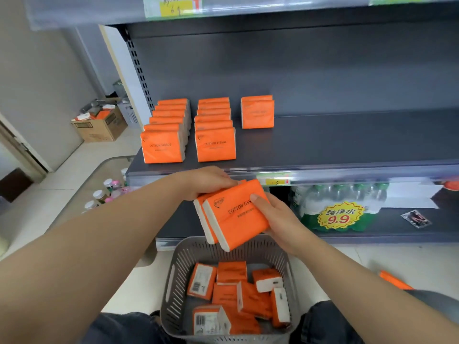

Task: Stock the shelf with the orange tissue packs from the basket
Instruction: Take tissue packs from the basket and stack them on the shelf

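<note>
Both hands held 2 tissue packs (236, 214) together, tilted, above the basket's (173, 276) far rim and just near of the shelf (347, 140) edge. The left hand (208, 181) gripped them from the top far side, fingers curled over the upper edge. The right hand (278, 219) gripped the right end w/ the thumb pressed on the printed front; its other fingers were hidden behind the packs, so cannot tell how they lay.

On the shelf stood 3 rows of upright orange packs. The left row (162, 148) and middle row (215, 147) each had approx. 6, running front to back. The right row (257, 114) had 2, set far back. The rest of the shelf to the right was bare grey board. A price strip (275, 181) ran along the shelf's near edge, right behind the held packs.

The grey slotted basket sat on the floor btwn the person's knees, w/ approx. 8 loose packs (250, 299) lying jumbled in it, some barcode-up.

On the lower shelf was a shrink-wrapped pack of water bottles (335, 192) w/ a yellow 9.9 sticker (339, 217), and a small packet (416, 218) further right. 1 stray orange pack (395, 280) lay on the floor at the right. At far left were a cardboard box (99, 125) of goods and some small bottles (104, 192) near the shelf end.
</note>
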The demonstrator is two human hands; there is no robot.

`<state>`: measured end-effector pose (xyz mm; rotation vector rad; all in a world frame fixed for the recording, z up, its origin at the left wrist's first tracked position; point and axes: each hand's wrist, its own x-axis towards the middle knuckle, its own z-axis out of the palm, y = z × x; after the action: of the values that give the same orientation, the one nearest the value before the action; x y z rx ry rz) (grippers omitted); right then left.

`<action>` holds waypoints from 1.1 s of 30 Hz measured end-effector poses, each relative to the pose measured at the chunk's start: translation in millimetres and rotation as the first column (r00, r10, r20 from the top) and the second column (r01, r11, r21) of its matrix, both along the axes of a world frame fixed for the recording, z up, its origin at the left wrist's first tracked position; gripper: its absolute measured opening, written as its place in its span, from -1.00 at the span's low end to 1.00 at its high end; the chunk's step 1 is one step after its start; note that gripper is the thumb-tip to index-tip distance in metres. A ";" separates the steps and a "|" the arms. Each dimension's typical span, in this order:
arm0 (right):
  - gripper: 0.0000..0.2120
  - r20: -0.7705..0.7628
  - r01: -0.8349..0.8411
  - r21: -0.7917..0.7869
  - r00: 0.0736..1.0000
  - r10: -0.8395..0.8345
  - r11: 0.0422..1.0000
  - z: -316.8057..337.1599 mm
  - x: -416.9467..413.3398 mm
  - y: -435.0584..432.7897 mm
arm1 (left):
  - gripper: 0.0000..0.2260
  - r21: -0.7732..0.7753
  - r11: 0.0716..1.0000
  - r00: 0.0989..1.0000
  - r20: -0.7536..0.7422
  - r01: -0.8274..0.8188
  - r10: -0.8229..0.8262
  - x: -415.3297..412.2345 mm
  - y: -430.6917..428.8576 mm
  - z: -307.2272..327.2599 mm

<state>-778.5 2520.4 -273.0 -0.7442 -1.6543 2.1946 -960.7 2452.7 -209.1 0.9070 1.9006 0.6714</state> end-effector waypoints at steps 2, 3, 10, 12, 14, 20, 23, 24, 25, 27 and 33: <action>-0.64 -0.012 0.022 0.001 1.000 -0.022 1.000 5.7 0.5 6.7 | -0.76 -0.003 1.000 1.000 0.028 0.005 -0.005 2.0 4.9 7.6; -0.67 -0.028 0.043 -0.007 0.999 -0.043 0.999 8.5 0.7 11.2 | -0.75 -0.006 1.000 0.999 0.048 0.010 -0.010 2.6 8.0 12.2; -0.71 -0.078 0.205 -0.054 0.975 -0.209 0.977 20.0 -4.8 48.4 | -0.60 0.094 0.989 0.993 0.047 -0.112 0.108 -2.7 30.4 27.3; -0.71 -0.095 0.257 -0.060 0.961 -0.261 0.965 23.4 -7.1 60.5 | -0.58 0.114 0.977 0.982 0.075 -0.180 0.172 -4.2 35.3 27.4; -0.73 -0.114 0.303 -0.057 0.945 -0.308 0.951 26.5 -10.5 71.6 | -0.60 0.158 0.955 0.959 0.180 -0.250 0.221 -5.7 40.1 27.0; -0.79 -0.146 0.452 -0.007 0.882 -0.448 0.892 33.9 -26.5 98.5 | -0.55 0.251 0.884 0.854 0.455 -0.394 0.252 -3.3 62.9 20.1; -0.80 -0.150 0.472 0.048 0.875 -0.461 0.880 36.6 -32.4 112.8 | -0.51 0.284 0.876 0.852 0.472 -0.390 0.226 -0.2 78.1 15.9; -0.80 -0.146 0.474 0.062 0.875 -0.462 0.878 37.5 -34.3 118.0 | -0.52 0.304 0.875 0.865 0.455 -0.376 0.213 0.8 82.8 14.6; -0.78 -0.142 0.472 0.072 0.877 -0.459 0.879 38.4 -36.1 123.4 | -0.53 0.324 0.881 0.885 0.424 -0.346 0.192 1.6 86.8 13.1; -0.74 -0.140 0.459 0.078 0.884 -0.446 0.885 40.6 -39.8 134.0 | -0.50 0.347 0.901 0.931 0.337 -0.259 0.138 3.0 94.5 10.0; -0.74 -0.077 0.366 0.191 0.931 -0.357 0.911 43.9 -52.2 165.0 | -0.57 0.401 0.874 0.941 0.302 -0.274 0.156 -6.5 120.2 -0.9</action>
<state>-830.6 2685.4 -229.1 -0.8628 -1.5447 1.7454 -967.2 2573.0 -210.0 0.8300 1.6509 1.3324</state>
